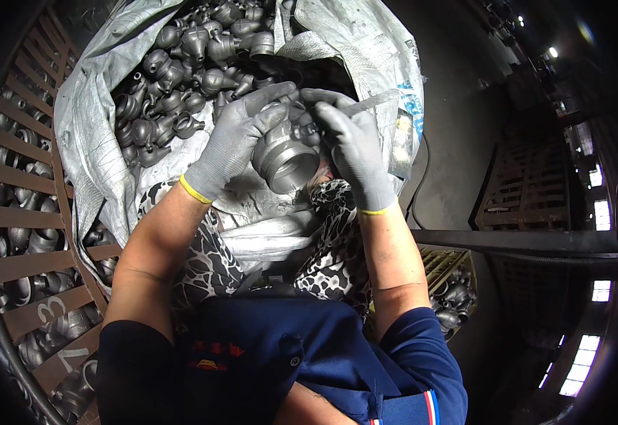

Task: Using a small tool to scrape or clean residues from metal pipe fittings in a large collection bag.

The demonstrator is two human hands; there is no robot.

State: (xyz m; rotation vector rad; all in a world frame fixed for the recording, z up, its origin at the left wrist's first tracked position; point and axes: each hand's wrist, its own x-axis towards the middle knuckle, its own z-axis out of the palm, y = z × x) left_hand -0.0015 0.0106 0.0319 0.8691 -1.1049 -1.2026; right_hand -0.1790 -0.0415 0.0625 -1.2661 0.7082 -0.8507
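A grey metal casting (275,157) with a wide round opening and a narrower neck is in front of me, above my lap. My left hand (242,134), in a grey knit glove with a yellow cuff, grips its upper left side. In a matching glove, my right hand (355,138) is closed at the casting's right side. A flat, file-like metal bar (373,101) sticks out to the right from between its thumb and fingers. The bar's other end is hidden by the hand. Both hands are close together at the casting's top.
A large white woven sack (86,106) lies open ahead, heaped with similar castings (174,99). Left of me is a brown slatted metal crate (22,273) full of castings. A yellowish crate (445,265) with more castings stands at the right, beside a dark horizontal beam (514,241).
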